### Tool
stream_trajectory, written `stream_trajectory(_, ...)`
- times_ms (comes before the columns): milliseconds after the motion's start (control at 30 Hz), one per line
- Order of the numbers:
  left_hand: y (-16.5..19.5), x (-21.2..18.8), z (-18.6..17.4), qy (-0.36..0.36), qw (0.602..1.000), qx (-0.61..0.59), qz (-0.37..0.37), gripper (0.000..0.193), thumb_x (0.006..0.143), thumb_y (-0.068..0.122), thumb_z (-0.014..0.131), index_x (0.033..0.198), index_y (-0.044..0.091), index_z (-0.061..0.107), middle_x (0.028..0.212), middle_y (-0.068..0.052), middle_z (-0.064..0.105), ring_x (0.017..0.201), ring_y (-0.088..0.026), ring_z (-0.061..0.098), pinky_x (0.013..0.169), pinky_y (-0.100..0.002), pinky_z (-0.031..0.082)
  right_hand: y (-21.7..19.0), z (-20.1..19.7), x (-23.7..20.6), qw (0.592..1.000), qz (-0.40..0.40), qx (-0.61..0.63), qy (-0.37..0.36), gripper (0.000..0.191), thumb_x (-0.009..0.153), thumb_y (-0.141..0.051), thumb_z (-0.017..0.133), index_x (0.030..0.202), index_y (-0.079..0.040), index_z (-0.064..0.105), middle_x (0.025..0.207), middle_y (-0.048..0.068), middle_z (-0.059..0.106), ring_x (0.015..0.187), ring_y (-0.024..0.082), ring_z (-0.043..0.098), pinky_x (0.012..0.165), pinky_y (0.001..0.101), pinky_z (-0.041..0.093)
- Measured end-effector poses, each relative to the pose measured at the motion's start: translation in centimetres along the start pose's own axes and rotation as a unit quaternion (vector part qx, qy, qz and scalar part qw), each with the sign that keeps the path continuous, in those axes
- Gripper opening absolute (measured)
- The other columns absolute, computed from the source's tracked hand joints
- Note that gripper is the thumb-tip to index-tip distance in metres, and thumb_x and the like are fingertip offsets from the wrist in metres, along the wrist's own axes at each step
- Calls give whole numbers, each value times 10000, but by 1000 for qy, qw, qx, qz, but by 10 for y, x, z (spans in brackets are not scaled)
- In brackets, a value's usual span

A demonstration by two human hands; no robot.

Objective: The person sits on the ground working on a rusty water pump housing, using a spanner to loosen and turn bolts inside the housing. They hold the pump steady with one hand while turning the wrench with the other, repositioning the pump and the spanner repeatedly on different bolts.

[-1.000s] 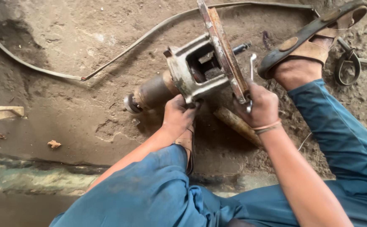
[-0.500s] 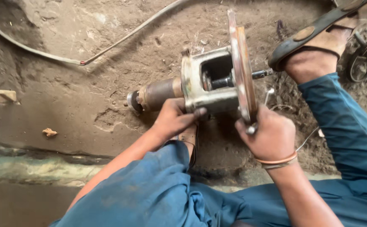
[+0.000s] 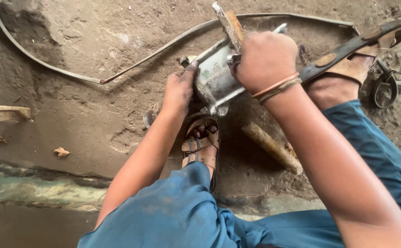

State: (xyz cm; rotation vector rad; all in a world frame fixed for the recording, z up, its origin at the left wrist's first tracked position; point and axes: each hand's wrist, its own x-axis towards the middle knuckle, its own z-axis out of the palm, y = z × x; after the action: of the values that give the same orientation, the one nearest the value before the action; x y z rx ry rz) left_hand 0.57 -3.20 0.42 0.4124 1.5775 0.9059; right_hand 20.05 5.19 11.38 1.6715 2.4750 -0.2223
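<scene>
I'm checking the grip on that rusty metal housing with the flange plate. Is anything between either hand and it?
Nothing visible. The left hand presses straight on the side of the grey, rusty metal housing with its flange plate, and the right hand wraps over its top by the plate. The wooden stick lies on the dirt ground below, apart from both.

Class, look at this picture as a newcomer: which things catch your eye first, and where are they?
At top centre, the left hand and right hand grip a grey metal housing with a rusty flange. Below it lies a wooden stick on the dirt floor, beside a sandalled foot.
</scene>
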Motion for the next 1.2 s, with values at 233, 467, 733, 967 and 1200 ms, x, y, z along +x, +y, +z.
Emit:
stream_trajectory(233,-22,8,-2,49,993,76,73,446,969,445,673,744,61,711,616,22,617,548,-103,482,527,-301,403,30,21,-79,961,-19,264,84,444,973,-398,745,1120,18,689,844,180,709,723,319,693,660,423,549)
stream_trajectory(467,-23,-18,14,131,963,230,51,544,902,522,703,735,6,736,602,-61,672,592,-139,596,611,-315,497,42,63,-132,924,-29,308,223,441,964,-255,753,1280,25,624,1007,217,716,849,369,703,737,431,577)
stream_trajectory(733,-28,-63,0,34,925,361,109,521,887,518,722,1096,43,762,1004,-166,754,925,-274,686,846,-414,509,67,137,-163,766,20,579,277,337,1013,65,503,1314,0,641,1243,153,724,1037,244,736,871,310,613)
stream_trajectory(967,-88,-112,21,-13,947,298,121,738,815,443,805,1300,-74,602,1252,-225,693,1177,-319,660,1002,-392,508,92,167,-163,788,28,554,267,295,1001,54,606,1264,-43,697,1164,143,753,1041,229,739,924,356,587)
stream_trajectory(1200,-136,-86,26,9,940,235,246,508,763,154,774,1211,-34,627,1105,-191,744,995,-307,710,933,-352,566,80,143,-155,913,-73,367,164,742,745,-181,803,1390,69,534,901,206,685,797,412,646,711,463,525)
